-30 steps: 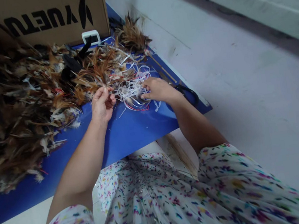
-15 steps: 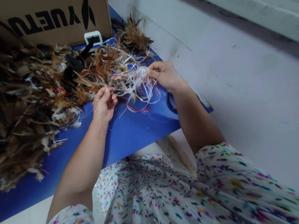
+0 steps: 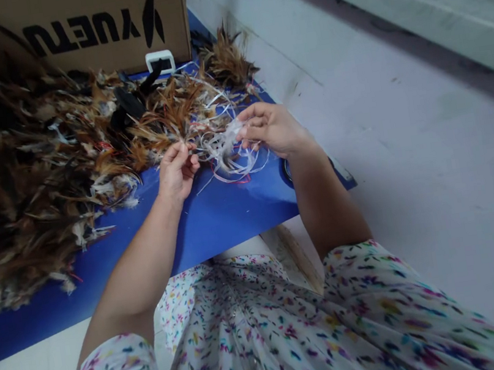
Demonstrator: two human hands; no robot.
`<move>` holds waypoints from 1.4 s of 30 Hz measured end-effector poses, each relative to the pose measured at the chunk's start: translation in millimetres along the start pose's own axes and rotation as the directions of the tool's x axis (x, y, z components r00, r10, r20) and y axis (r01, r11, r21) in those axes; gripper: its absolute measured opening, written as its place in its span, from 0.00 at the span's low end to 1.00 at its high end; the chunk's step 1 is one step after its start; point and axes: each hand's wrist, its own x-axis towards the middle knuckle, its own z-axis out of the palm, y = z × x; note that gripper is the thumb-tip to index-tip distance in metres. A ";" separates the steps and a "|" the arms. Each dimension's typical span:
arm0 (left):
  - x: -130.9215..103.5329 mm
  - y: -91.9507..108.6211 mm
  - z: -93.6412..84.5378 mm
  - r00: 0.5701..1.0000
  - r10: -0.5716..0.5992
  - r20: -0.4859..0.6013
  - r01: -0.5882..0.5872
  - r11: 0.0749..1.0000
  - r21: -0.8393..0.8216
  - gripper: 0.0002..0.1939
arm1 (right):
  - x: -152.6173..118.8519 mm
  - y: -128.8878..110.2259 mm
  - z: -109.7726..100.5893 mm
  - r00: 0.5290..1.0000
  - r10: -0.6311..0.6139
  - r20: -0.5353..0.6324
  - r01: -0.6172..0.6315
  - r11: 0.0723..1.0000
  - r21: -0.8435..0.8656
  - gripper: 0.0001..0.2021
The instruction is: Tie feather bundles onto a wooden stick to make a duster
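Left hand (image 3: 179,167) pinched the base of a brown feather bunch (image 3: 174,115), which fanned out at twelve o'clock from the thumb; the pinched base itself was covered by fingertips. Right hand (image 3: 273,128), its fingers partly spread, touched white ribbons (image 3: 225,148) lying at three o'clock from the left hand (whether it gripped any strand, I could not tell). Only part of a black loop (image 3: 286,171) showed beside the right forearm, and the carton (image 3: 92,53) at eleven o'clock was cut off by the upper border. Single feathers in the dark heap (image 3: 8,202) at nine o'clock were hard to separate.

Bare blue counter (image 3: 237,211) ran from the ribbons towards six o'clock, up to its near edge; at three o'clock, beyond the right forearm, the wall (image 3: 409,154) bounded the room for moving. Half a second earlier, the right fingers had been closed tighter on the strands; now they were looser, while the left pinch was unchanged.
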 end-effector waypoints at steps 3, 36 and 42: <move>-0.4 -0.3 0.2 1.000 -0.003 -0.002 0.003 1.000 0.003 0.11 | -7.4 -1.0 -2.4 1.000 -0.031 -0.005 0.031 1.000 -0.001 0.13; -1.8 -0.3 0.6 1.000 -0.007 0.020 0.007 1.000 0.002 0.12 | -32.9 -29.1 -39.4 0.836 -0.488 -0.250 0.526 0.843 0.112 0.12; -1.5 -0.3 0.3 1.000 -0.006 0.018 0.006 1.000 0.007 0.12 | -29.9 -50.1 -42.4 0.627 -0.668 -0.400 0.756 0.646 0.106 0.10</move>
